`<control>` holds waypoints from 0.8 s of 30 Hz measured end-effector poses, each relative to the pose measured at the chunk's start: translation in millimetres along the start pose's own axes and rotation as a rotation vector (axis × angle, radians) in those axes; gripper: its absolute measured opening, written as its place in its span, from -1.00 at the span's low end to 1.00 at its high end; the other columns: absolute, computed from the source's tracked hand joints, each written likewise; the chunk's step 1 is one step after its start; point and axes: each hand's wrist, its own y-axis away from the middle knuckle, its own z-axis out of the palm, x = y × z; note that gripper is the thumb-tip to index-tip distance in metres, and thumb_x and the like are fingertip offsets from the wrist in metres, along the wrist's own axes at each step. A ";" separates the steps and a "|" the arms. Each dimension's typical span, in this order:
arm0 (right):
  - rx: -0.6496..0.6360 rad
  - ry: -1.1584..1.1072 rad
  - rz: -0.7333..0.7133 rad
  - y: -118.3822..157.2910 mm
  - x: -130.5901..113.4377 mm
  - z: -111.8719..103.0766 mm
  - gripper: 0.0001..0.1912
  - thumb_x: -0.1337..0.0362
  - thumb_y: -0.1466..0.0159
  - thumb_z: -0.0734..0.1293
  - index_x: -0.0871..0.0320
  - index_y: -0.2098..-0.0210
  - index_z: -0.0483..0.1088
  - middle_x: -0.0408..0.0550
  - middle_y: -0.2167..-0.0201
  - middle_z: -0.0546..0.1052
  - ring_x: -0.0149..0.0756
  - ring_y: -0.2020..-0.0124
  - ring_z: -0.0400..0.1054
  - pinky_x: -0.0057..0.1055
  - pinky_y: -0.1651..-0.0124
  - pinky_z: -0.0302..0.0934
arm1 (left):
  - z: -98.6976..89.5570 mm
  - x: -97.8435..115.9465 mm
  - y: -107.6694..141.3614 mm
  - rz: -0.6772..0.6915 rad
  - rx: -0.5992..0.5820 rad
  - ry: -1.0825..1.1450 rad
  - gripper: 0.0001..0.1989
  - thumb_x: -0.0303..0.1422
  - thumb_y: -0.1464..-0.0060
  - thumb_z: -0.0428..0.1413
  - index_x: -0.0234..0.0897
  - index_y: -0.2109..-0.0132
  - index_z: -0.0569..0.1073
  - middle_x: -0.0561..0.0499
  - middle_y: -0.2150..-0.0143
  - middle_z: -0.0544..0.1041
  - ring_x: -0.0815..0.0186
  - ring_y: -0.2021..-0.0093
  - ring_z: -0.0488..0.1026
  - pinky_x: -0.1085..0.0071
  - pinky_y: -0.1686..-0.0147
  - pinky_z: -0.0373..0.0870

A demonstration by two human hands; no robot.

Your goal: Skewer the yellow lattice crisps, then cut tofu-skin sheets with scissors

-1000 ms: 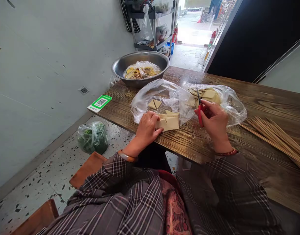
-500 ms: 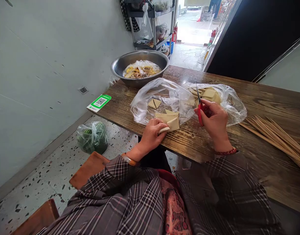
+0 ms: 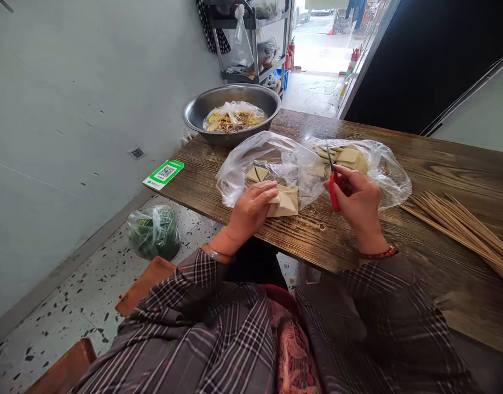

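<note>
Pinching tan flat tofu-skin stack [image 3: 284,203] in left hand [image 3: 251,210], just left of red-handled scissors [image 3: 332,176] clenched point-up in right hand [image 3: 358,202].

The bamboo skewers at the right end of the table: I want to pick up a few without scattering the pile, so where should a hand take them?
The bamboo skewers lie flat in a loose fan on the wooden table, converging toward the plastic bags. Probably best: pinch near that tighter left end, from above, with the free-side right hand once it sets down the red-handled scissors.
</note>
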 end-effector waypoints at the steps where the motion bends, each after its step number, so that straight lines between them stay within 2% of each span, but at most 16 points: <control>1: 0.000 -0.001 0.000 0.0 0.9 0.2 -0.64 0.14 -0.22 0.41 0.08 0.01 0.52 -0.05 0.29 0.57 -0.25 0.36 0.43 -0.22 0.24 0.38 | 1.3 -4.2 -0.2 -0.014 -0.015 -0.017 -0.76 -0.54 -0.20 0.00 -0.28 0.04 0.46 -0.21 -0.12 0.52 0.19 -0.17 0.43 0.06 -0.15 0.39; 4: -0.005 -0.011 0.014 0.6 3.6 0.8 -0.64 0.13 -0.22 0.40 0.06 0.00 0.51 -0.05 0.28 0.57 -0.25 0.34 0.43 -0.22 0.25 0.39 | 2.3 -11.1 8.1 -0.082 -0.126 -0.017 -0.70 -0.59 -0.16 -0.02 -0.28 0.02 0.45 -0.21 -0.15 0.49 0.17 -0.21 0.39 0.02 -0.18 0.36; 7: -0.016 -0.017 0.016 1.8 3.0 0.9 -0.63 0.14 -0.23 0.39 0.02 -0.03 0.50 -0.06 0.27 0.57 -0.23 0.32 0.45 -0.22 0.24 0.40 | -5.7 -9.8 20.4 -0.163 -0.217 0.017 -0.55 -0.60 -0.10 0.01 -0.29 -0.13 0.37 -0.24 -0.21 0.43 0.14 -0.26 0.34 0.00 -0.23 0.30; 11: -0.040 0.004 -0.028 3.5 -6.0 -0.6 -0.62 0.15 -0.22 0.42 -0.02 -0.03 0.50 -0.07 0.29 0.55 -0.22 0.31 0.44 -0.22 0.24 0.39 | -19.8 -8.3 25.7 -0.264 -0.281 0.091 -0.40 -0.39 -0.11 0.17 -0.30 -0.28 0.25 -0.28 -0.26 0.37 0.09 -0.28 0.31 0.02 -0.27 0.25; 13: -0.069 0.002 -0.040 4.3 -10.8 -1.4 -0.62 0.14 -0.21 0.42 -0.04 -0.03 0.50 -0.07 0.31 0.54 -0.22 0.32 0.43 -0.24 0.27 0.38 | -22.3 -11.4 23.6 -0.317 -0.276 0.106 -0.47 -0.32 -0.18 0.13 -0.29 -0.27 0.27 -0.27 -0.23 0.41 0.09 -0.24 0.35 0.03 -0.24 0.28; 16: -0.092 -0.012 -0.050 5.2 -13.2 -1.5 -0.63 0.15 -0.22 0.41 -0.04 -0.03 0.50 -0.07 0.30 0.53 -0.23 0.34 0.42 -0.27 0.32 0.37 | -21.2 -16.7 17.6 -0.343 -0.277 0.059 -0.59 -0.36 -0.22 0.06 -0.27 -0.21 0.35 -0.22 -0.14 0.48 0.10 -0.16 0.41 0.03 -0.17 0.33; 21: -0.081 -0.013 -0.054 6.0 -10.2 -0.6 -0.61 0.15 -0.21 0.42 -0.02 -0.04 0.50 -0.08 0.33 0.52 -0.25 0.36 0.41 -0.28 0.34 0.37 | -21.6 -15.2 7.2 -0.299 -0.337 -0.095 -0.59 -0.41 -0.08 0.20 -0.30 -0.10 0.44 -0.18 0.00 0.48 0.09 -0.02 0.41 0.08 -0.06 0.36; 24: -0.088 -0.025 -0.051 6.6 -10.0 -0.5 -0.62 0.14 -0.22 0.42 -0.03 -0.04 0.50 -0.07 0.30 0.53 -0.26 0.36 0.41 -0.27 0.32 0.39 | -23.0 -12.3 2.5 -0.311 -0.365 -0.130 -0.68 -0.38 -0.02 0.25 -0.29 0.05 0.49 -0.13 0.12 0.46 0.09 0.06 0.39 0.08 0.01 0.36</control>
